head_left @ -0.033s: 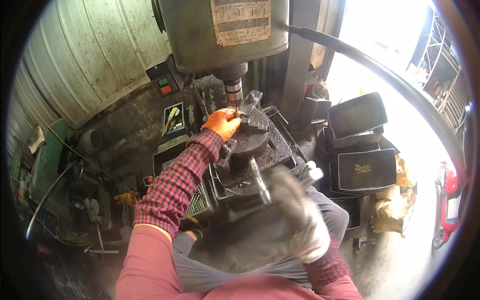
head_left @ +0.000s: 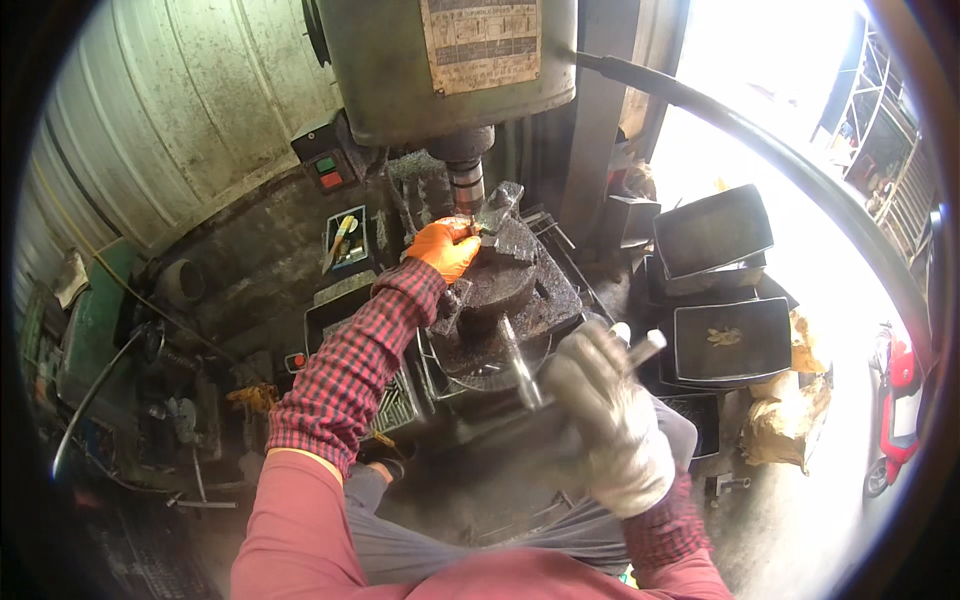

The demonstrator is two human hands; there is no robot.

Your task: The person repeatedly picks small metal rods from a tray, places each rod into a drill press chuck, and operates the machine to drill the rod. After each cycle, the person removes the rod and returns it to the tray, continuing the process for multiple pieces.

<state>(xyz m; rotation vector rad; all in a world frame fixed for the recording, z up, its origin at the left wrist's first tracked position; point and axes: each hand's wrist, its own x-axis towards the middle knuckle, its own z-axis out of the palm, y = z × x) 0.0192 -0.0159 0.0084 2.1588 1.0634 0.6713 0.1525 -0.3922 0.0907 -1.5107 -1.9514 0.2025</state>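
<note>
My left hand [head_left: 445,248], in an orange glove, pinches a small part at the jaws of a grimy machine vise [head_left: 505,270], just below the drill press chuck [head_left: 467,185]. The part is mostly hidden by the fingers. A shiny round vise handle [head_left: 520,362] points toward me from the vise. My right hand [head_left: 610,415], in a pale work glove, is closed around a rod-like handle [head_left: 648,346] whose pale end sticks out at the upper right. It is just right of the vise handle; motion blurs it, and the handle's other end cannot be made out.
Above the vise hangs the drill press head [head_left: 455,60]. A switch box [head_left: 328,170] with green and red buttons is at its left. Black bins [head_left: 735,345] are stacked at the right beside a crumpled tan sack [head_left: 790,425]. A small tray [head_left: 346,238] holds a brush.
My right hand has swung slightly upward and left, with the handle's pale end shifting right, and it looks less blurred. My left hand stays at the vise.
</note>
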